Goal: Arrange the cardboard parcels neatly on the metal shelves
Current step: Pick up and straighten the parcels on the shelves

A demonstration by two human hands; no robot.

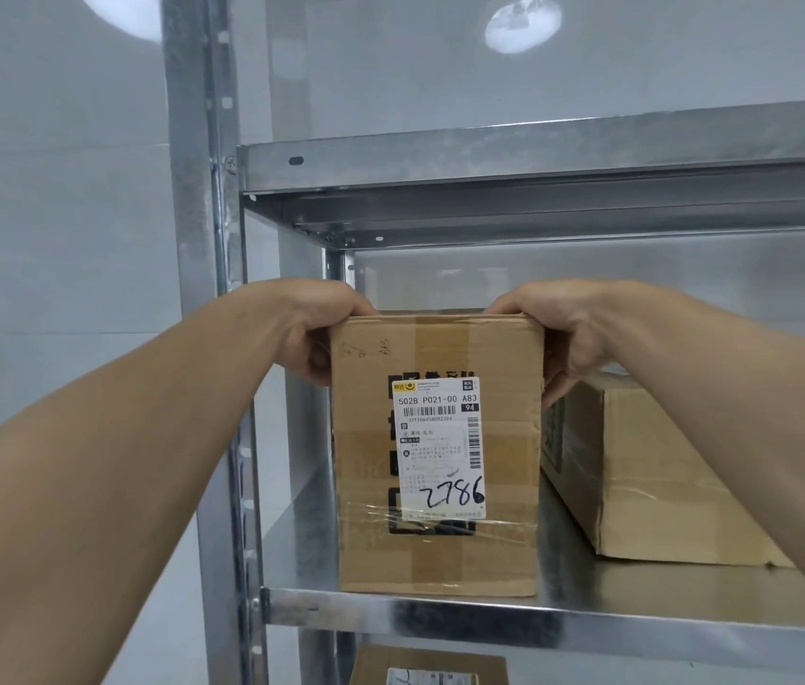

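Here's the parcel (pixel 440 457), upright on the metal shelf (pixel 440 615), its base at the shelf's front lip, toward its left end. Left hand (pixel 311 333) and right hand (pixel 563 338) each curl over a top corner, clamping it between them. It looks like stiff, taped cardboard and probably light. The tape looks slick, so bare corners are the safer hold. A flat parcel (pixel 662 487) lies further right on the shelf.

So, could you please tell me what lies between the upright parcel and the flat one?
In the head view, only a bare strip of metal shelf, with the right hand gripping the upright parcel above it.
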